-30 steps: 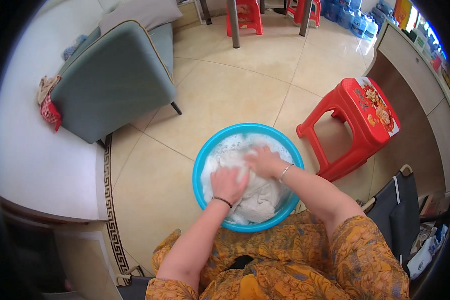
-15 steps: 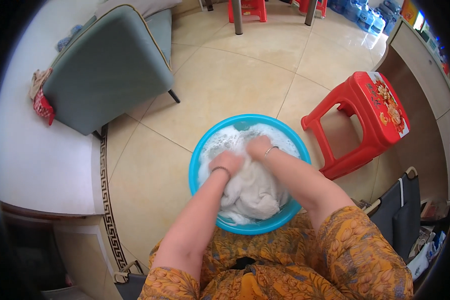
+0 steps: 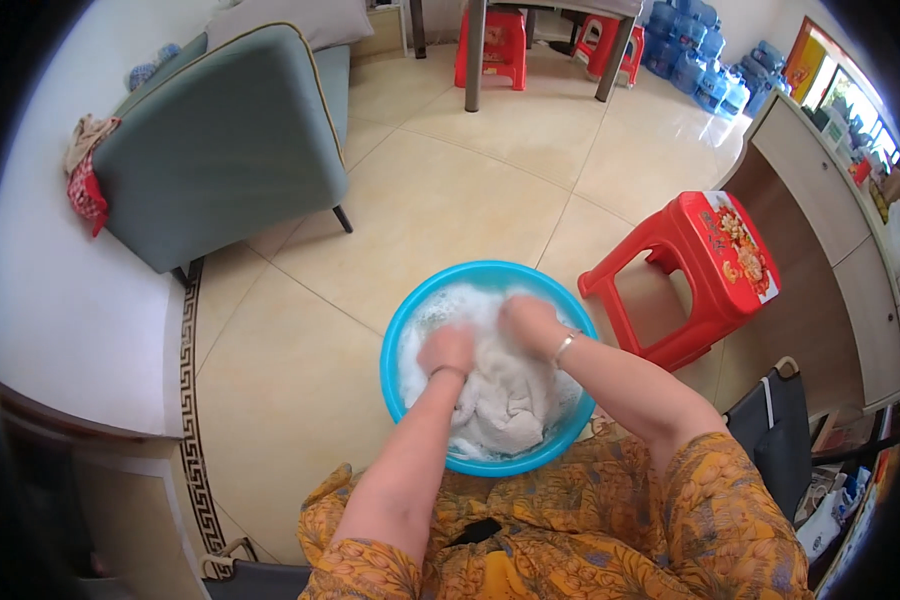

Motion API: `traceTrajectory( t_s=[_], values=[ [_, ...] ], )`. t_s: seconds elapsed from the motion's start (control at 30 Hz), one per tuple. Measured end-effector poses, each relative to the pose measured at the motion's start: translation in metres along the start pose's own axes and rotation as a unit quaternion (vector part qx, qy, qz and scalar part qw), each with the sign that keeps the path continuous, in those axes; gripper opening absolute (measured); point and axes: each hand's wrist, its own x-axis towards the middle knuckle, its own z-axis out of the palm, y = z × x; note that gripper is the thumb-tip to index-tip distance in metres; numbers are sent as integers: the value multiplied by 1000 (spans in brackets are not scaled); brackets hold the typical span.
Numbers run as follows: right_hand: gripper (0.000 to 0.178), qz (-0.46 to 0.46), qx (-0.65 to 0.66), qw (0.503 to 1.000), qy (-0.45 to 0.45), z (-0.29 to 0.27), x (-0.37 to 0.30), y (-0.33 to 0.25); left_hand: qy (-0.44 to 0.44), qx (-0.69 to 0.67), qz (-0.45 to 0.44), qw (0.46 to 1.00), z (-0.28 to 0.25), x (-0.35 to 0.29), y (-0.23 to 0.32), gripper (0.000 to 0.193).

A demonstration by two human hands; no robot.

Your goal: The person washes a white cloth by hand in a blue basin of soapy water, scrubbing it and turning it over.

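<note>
A round blue basin (image 3: 500, 467) on the floor in front of me holds white suds (image 3: 460, 297) and a bunched, soaked white cloth (image 3: 510, 405). My left hand (image 3: 448, 350), blurred by motion, is closed on the cloth at its left side, with a thin band at the wrist. To the right and slightly farther away, my right hand (image 3: 532, 325) is curled round another part of the cloth, also blurred; a silvery bracelet circles that wrist. Foam and cloth hide most of the fingertips. The two fists are apart.
Right of the basin, close to its rim, stands a red plastic stool (image 3: 730, 262) with a flowered top. A grey-green armchair (image 3: 225, 150) is at the far left. Beyond the stool is a pale cabinet (image 3: 840, 200); blue water jugs (image 3: 688, 65) stand at the back.
My hands have moved apart, the right one shifting rightward over the cloth. The view has tilted up, so the basin appears lower and more of the far room shows.
</note>
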Motion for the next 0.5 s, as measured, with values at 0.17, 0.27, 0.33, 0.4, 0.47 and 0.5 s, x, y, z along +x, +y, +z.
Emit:
traceTrajectory(
  t_s=[0.17,0.27,0.33,0.4,0.47,0.5],
  values=[
    [25,-31,93,995,31,-6,-53,-8,60,-50,19,997,7,-4,-10,46],
    [36,-51,167,962,211,27,-87,-20,141,-53,48,987,21,-2,-18,44],
    [37,-39,151,972,177,32,-103,-32,195,-49,64,978,26,0,-19,44],
    [31,-31,106,983,147,36,-106,-40,178,-51,52,981,29,0,-17,44],
    [27,-18,85,986,142,41,-97,-43,163,-55,45,984,27,2,-19,44],
    [23,-10,61,988,140,42,-91,-44,154,-62,39,985,28,4,-21,44]
  ],
)
